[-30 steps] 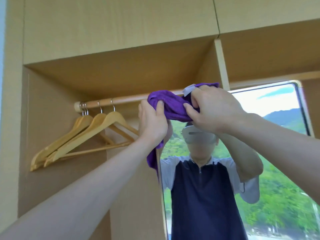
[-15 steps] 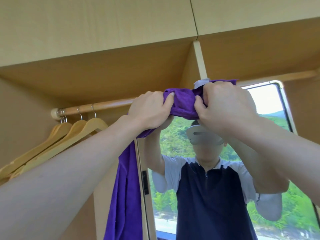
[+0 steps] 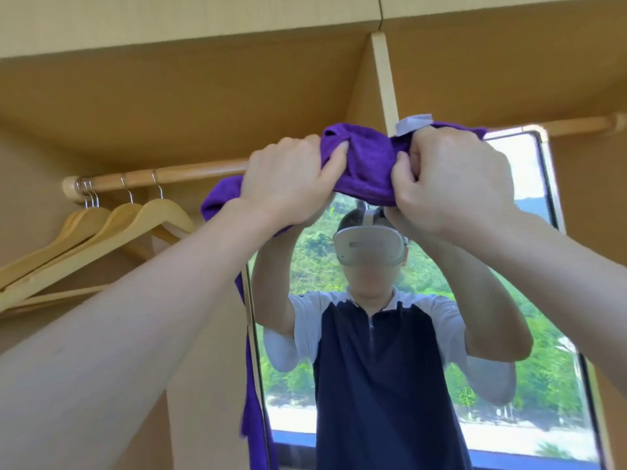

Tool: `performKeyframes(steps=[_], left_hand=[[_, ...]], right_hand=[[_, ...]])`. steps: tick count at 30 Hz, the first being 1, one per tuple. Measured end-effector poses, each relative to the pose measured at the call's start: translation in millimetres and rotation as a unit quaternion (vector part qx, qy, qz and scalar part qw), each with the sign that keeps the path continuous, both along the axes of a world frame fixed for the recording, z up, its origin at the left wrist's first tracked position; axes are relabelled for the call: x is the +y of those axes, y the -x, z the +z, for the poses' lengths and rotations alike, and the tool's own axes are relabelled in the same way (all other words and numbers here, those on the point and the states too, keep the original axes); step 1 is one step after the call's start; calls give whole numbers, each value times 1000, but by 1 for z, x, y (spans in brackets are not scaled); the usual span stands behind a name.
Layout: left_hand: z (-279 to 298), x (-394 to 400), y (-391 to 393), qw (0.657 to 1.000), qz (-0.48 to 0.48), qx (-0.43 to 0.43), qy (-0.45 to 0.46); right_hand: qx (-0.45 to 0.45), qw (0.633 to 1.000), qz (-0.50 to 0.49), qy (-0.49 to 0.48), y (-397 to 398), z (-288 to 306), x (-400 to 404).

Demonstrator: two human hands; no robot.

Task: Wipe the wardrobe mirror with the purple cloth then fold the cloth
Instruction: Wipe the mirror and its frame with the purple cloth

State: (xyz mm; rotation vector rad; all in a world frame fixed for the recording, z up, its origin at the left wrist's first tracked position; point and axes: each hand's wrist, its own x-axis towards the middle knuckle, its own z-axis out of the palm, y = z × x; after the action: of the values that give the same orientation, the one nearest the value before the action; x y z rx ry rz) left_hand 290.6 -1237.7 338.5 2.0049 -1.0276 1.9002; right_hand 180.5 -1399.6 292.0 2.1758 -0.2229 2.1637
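Purple cloth (image 3: 368,164) lies bunched sideways between your fists at the top of the mirror (image 3: 424,334); left hand (image 3: 291,183) and right hand (image 3: 454,184) both grip it, tail hanging left.

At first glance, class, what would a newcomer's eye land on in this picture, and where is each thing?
First, the purple cloth, bunched at top centre and gripped by the left hand and right hand, one end trailing down the mirror's left edge. Below it, the wardrobe mirror reflects the person and green hills. At left, wooden hangers hang from a rail.
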Motion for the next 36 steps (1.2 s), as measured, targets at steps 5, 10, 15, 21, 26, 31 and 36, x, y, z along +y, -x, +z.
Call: performKeyframes(steps=[5, 10, 15, 21, 26, 31, 36], left_hand=[[1, 20, -15, 998, 24, 6, 66], [-13, 35, -31, 964, -45, 173, 198], [-33, 37, -29, 905, -188, 239, 297], [-72, 34, -24, 849, -247, 278, 375], [-128, 33, -23, 816, -308, 293, 392], [-144, 37, -19, 803, -345, 301, 382], [-163, 37, -17, 814, -304, 306, 389]], right_hand=[[10, 999, -6, 53, -20, 5, 34], [9, 997, -27, 78, -32, 5, 49], [24, 994, -29, 99, -43, -7, 59], [75, 986, -45, 142, -44, -21, 69], [150, 971, -59, 176, -45, -53, 77], [171, 968, -90, 157, -39, -70, 85], [156, 969, -69, 181, -45, -74, 91]])
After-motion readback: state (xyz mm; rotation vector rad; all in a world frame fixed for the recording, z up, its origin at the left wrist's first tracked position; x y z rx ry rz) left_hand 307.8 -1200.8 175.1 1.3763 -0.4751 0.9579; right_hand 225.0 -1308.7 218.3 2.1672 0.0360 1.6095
